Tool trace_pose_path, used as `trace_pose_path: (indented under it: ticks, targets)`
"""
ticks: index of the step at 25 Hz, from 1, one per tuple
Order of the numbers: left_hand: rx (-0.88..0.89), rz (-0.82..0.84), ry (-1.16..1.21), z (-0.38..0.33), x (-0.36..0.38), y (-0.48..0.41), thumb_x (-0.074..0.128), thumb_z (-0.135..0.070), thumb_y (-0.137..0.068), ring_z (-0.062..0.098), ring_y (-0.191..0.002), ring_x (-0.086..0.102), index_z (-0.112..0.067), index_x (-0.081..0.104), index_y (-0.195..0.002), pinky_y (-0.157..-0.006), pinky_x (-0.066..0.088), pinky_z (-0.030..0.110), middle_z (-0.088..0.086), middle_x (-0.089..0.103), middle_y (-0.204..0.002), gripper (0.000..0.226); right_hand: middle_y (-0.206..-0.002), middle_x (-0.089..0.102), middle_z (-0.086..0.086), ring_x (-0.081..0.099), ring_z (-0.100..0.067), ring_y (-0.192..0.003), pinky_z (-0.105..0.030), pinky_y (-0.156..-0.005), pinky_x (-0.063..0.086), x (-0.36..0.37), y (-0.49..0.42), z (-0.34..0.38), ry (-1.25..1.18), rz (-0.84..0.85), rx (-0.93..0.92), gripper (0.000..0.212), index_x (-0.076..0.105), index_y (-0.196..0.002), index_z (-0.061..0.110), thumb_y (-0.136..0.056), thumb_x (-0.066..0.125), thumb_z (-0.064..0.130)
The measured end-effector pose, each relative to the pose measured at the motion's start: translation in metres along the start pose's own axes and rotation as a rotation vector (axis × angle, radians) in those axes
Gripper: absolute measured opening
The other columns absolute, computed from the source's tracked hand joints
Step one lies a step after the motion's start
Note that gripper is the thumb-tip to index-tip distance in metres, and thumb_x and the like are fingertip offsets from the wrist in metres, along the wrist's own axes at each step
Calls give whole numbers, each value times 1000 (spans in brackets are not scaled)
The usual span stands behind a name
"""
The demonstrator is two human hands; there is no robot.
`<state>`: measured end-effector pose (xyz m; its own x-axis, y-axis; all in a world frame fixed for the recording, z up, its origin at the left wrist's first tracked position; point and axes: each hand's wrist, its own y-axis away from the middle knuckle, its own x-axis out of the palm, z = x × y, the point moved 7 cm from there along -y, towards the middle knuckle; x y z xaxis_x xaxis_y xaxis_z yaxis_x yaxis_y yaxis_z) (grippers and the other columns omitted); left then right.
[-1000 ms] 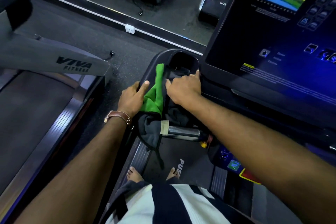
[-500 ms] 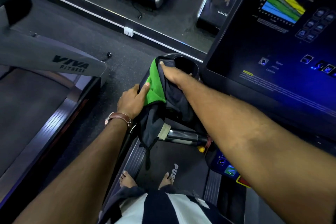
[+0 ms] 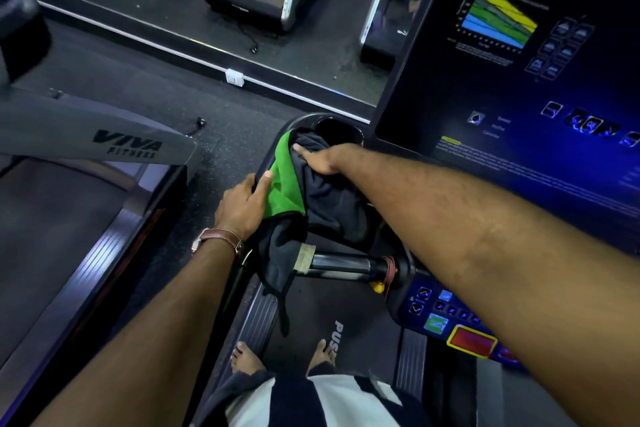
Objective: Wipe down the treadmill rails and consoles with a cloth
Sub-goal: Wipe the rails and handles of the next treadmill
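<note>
Right hand (image 3: 317,159) lies palm-down on the cloth (image 3: 329,198), fingers straight and spread a little, pressing the dark fabric just at the near lip of the cup holder (image 3: 337,130); nothing is pinched or gripped in it. Left hand (image 3: 242,204) sits nearer the person than the cup holder and to its left, palm-down on the outer rim of the console tray (image 3: 294,121), thumb stretched flat onto the cloth's green side while the other fingers bend loosely over the rim. A brown-strapped watch (image 3: 221,239) circles that wrist.

The cloth is bunched over the tray from the cup holder's near lip back toward the person, green face to the left, dark grey face to the right, with a loose tail hanging over the chrome handlebar (image 3: 343,265) below. Right of the cup holder rises the dark console screen (image 3: 519,80), lit with a coloured chart. Below and right of it, past the handlebar, is the button panel (image 3: 443,312). Far left of the cup holder stands a neighbouring treadmill (image 3: 104,139) marked VIVA FITNESS. Bare feet stand on the belt (image 3: 311,305) beneath
</note>
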<state>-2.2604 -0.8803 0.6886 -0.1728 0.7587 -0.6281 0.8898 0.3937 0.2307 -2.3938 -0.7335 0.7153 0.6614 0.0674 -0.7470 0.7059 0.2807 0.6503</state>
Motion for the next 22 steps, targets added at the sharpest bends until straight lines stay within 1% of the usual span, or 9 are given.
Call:
trace_pose_path:
  ticks: [2, 4, 9, 11, 13, 14, 16, 19, 22]
  targets:
    - [-5, -1, -1, 0, -1, -1, 24, -76, -81, 36, -108, 57, -24, 61, -109, -88, 43, 40, 16, 66, -114, 69, -154, 40, -10, 38, -31, -141, -43, -116, 24, -10, 12, -9, 59, -223, 106, 82, 43, -147, 19, -93, 13, 74]
    - [-3, -5, -19, -1, -1, -1, 25, -73, -86, 37, -106, 58, -23, 61, -107, -84, 42, 39, 16, 66, -112, 65, -137, 57, -18, 52, -34, -128, -40, -108, 35, -15, 23, -20, -107, -441, 189, 69, 59, -129, 9, -98, 30, 63]
    - [-3, -37, -52, 0, 0, -3, 21, -78, -79, 40, -102, 59, -22, 60, -103, -83, 45, 42, 20, 66, -108, 72, -126, 61, -25, 57, -41, -117, -39, -93, 42, -20, 38, -26, -1250, -871, 404, 45, 57, -120, -2, -106, 36, 35]
    - [-2, -43, -48, 1, 0, -4, 20, -78, -79, 41, -104, 58, -24, 60, -107, -84, 45, 42, 20, 66, -110, 73, -134, 57, -24, 53, -40, -124, -39, -99, 36, -47, 46, -18, -1195, -1108, 330, 39, 53, -130, -1, -105, 36, 23]
    - [2, -50, -47, 1, 1, -5, 18, -77, -78, 41, -104, 58, -25, 61, -109, -82, 43, 42, 20, 66, -110, 74, -154, 37, -16, 34, -35, -142, -42, -117, 13, -86, 46, -2, -639, -1332, 98, 50, 42, -145, 2, -96, 36, 8]
    - [0, -55, -49, 2, 0, -6, 17, -78, -77, 42, -104, 58, -25, 61, -110, -82, 43, 42, 20, 66, -110, 76, -159, 26, -13, 25, -34, -147, -50, -119, 1, -95, 36, 8, -296, -1348, 59, 58, 35, -149, 3, -91, 35, 5]
    - [-19, -63, -51, 3, 0, -7, 16, -79, -77, 42, -105, 57, -25, 61, -114, -84, 44, 43, 19, 66, -111, 80, -162, 13, -18, 13, -35, -150, -57, -118, -3, -89, 9, 12, 108, -1174, 74, 57, 28, -151, 1, -95, 26, 6]
    - [-33, -62, -42, 6, 0, -7, 14, -81, -76, 41, -107, 57, -24, 60, -118, -87, 45, 44, 18, 66, -113, 85, -159, 4, -30, 3, -43, -149, -52, -121, 3, -33, -17, -15, 117, -685, 145, 54, 13, -152, -8, -100, 20, 5]
    - [-31, -52, -26, 5, -1, -7, 17, -78, -82, 40, -103, 58, -26, 61, -115, -84, 45, 43, 16, 67, -109, 76, -157, -3, -35, -4, -50, -146, -54, -120, 2, -10, -23, -38, 5, -476, 280, 57, 5, -151, -10, -99, 24, 2]
